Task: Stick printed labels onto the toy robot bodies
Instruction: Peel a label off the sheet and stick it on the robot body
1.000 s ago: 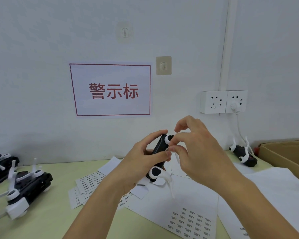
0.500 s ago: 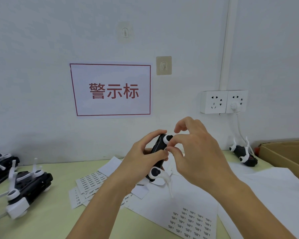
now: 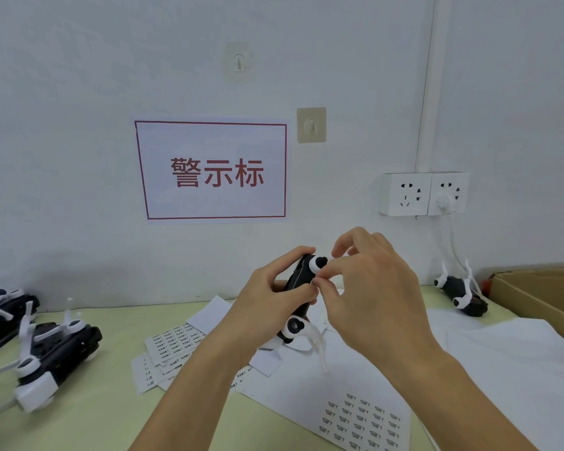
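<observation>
A black and white toy robot body [image 3: 302,288] is held upright above the table in the middle of the view. My left hand [image 3: 267,307] grips it round its side. The thumb and forefinger of my right hand [image 3: 365,288] are pinched together against the toy's right edge; whatever small thing sits between them is hidden. Sheets of printed labels [image 3: 360,421] lie on the table below my hands, with more label sheets [image 3: 173,345] to the left.
Two more toy robots [image 3: 52,353] lie at the left edge of the green table [image 3: 88,415], another toy [image 3: 461,292] at the back right. A cardboard box [image 3: 541,294] stands at the right. Wall sockets [image 3: 424,193] and a cable hang behind.
The toy has been raised slightly and my right hand's fingertips have shifted a little along its right edge. My left hand's grip is unchanged.
</observation>
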Action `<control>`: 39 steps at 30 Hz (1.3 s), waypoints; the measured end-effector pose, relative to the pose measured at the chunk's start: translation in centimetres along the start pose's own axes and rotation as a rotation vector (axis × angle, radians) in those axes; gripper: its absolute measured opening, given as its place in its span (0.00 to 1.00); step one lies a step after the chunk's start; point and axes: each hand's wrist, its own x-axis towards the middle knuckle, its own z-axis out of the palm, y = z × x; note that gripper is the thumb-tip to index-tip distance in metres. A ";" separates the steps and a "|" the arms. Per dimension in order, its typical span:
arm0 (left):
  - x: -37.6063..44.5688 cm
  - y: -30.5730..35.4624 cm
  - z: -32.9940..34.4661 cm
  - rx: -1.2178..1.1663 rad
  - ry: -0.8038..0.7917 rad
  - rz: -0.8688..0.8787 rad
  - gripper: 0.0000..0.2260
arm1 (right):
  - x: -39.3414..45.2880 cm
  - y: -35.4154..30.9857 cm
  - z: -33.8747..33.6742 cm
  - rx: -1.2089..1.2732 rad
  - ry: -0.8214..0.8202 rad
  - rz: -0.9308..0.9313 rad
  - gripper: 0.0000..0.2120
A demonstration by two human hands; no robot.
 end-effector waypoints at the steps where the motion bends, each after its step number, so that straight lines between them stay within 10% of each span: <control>1: 0.0 0.0 0.0 0.005 0.000 0.001 0.20 | 0.0 0.0 0.0 0.003 -0.002 0.010 0.02; 20: 0.2 -0.2 0.6 0.018 -0.019 0.021 0.22 | 0.8 1.8 -1.1 0.040 -0.035 0.233 0.18; 30: 0.2 0.1 0.1 -0.193 -0.085 0.062 0.21 | 1.6 3.8 -1.2 0.621 -0.261 0.300 0.24; 39: 0.1 0.1 0.1 -0.218 -0.163 0.136 0.24 | 1.1 2.8 -1.0 0.975 -0.360 0.318 0.06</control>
